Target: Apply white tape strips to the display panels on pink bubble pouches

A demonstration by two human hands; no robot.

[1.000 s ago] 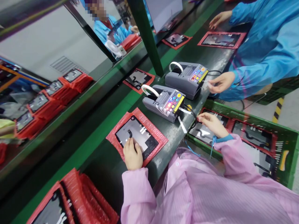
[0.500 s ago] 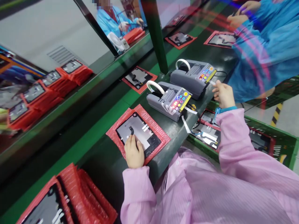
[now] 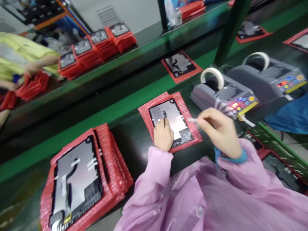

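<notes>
A flat grey panel with a black border [image 3: 172, 110] lies on red bubble wrap [image 3: 181, 101] in front of me. My left hand [image 3: 164, 134] rests flat on the panel, its outstretched fingertips at a short black flex cable [image 3: 165, 114]. Between thumb and forefinger, my right hand [image 3: 218, 128] pinches a short strip of white tape [image 3: 192, 120]. The strip points left, over the panel's right edge; whether it touches cannot be told. Just behind that hand stands a grey tape dispenser [image 3: 223, 96] with a roll on top and another strip [image 3: 247, 121] sticking out.
Left of me sits a stack of similar panels in red bubble wrap [image 3: 115, 163]. A second tape dispenser [image 3: 271, 77] stands at the right. Another wrapped panel [image 3: 180, 64] lies on the green belt. Across the line, a person in a yellow sleeve [image 3: 29, 54] handles red wrap.
My right hand has moved left from beside the farther dispenser to the panel, carrying the tape strip. The left hand stays on the panel. The view has turned left.
</notes>
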